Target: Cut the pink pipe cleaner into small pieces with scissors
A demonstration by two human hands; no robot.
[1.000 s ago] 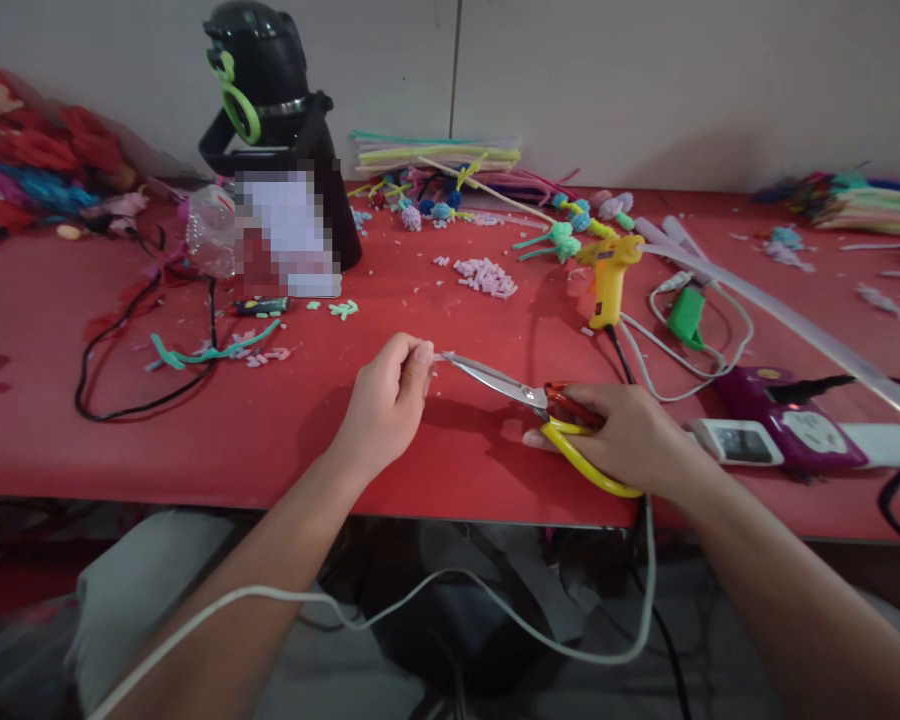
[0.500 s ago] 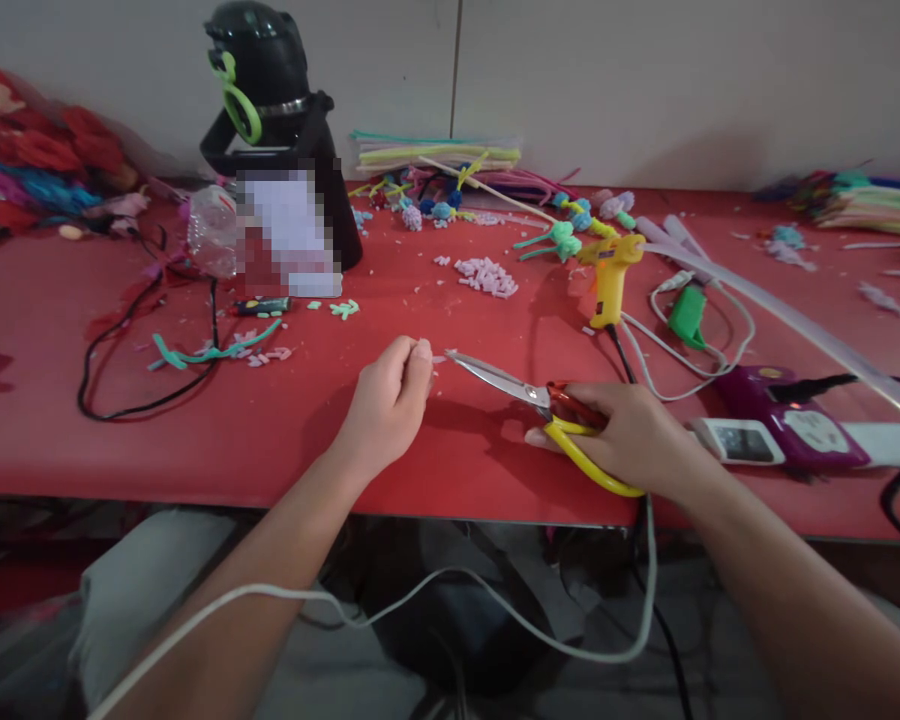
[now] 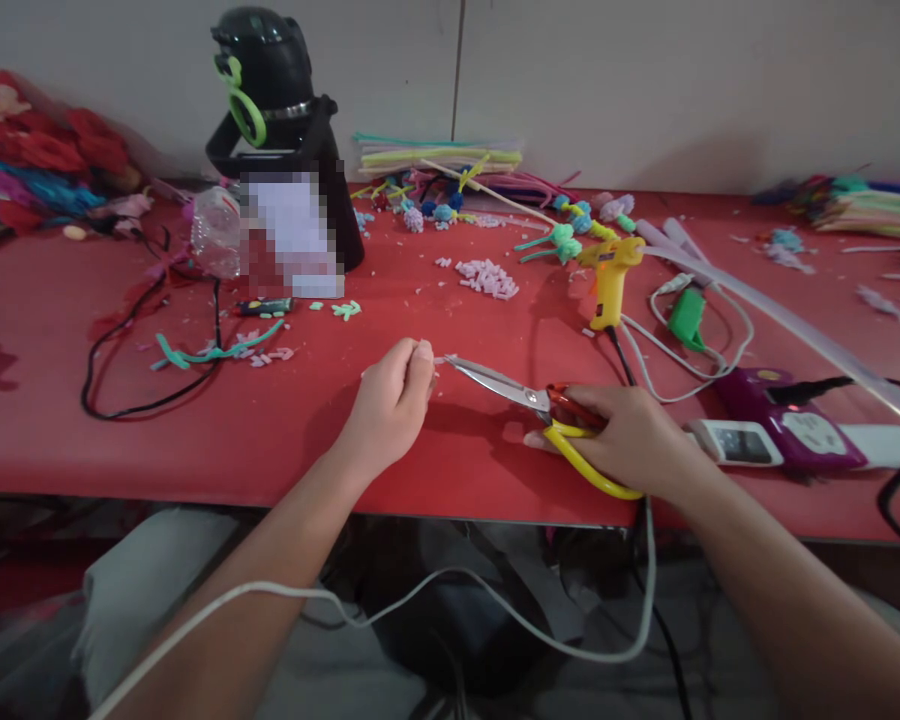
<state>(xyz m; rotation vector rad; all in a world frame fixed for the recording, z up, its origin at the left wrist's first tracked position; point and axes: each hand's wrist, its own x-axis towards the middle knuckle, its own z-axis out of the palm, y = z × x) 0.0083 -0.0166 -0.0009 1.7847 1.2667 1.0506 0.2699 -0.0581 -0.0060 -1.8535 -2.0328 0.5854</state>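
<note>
My left hand (image 3: 397,400) is closed in a pinch above the red table (image 3: 270,455). A small pale pink piece (image 3: 439,360) shows at its fingertips, beside the tips of the scissors. My right hand (image 3: 630,435) grips the scissors (image 3: 502,385) by their red and yellow handles, with the blades pointing left and nearly closed. Behind the hands lies a pile of short pale pink pieces (image 3: 487,279). Several light green pieces (image 3: 346,310) lie left of that pile, and a teal fuzzy strip (image 3: 225,352) rests further left.
A black flask (image 3: 337,200) stands at the back left. On the right are a yellow glue gun (image 3: 609,285), a green block (image 3: 688,316) with a white cable, and a purple power strip (image 3: 787,425). Bundled fuzzy stems (image 3: 439,155) lie by the wall.
The view has shifted very slightly. Both hands and the scissors hold nearly the same places; the pale piece still shows between the left fingertips and the blade tips.
</note>
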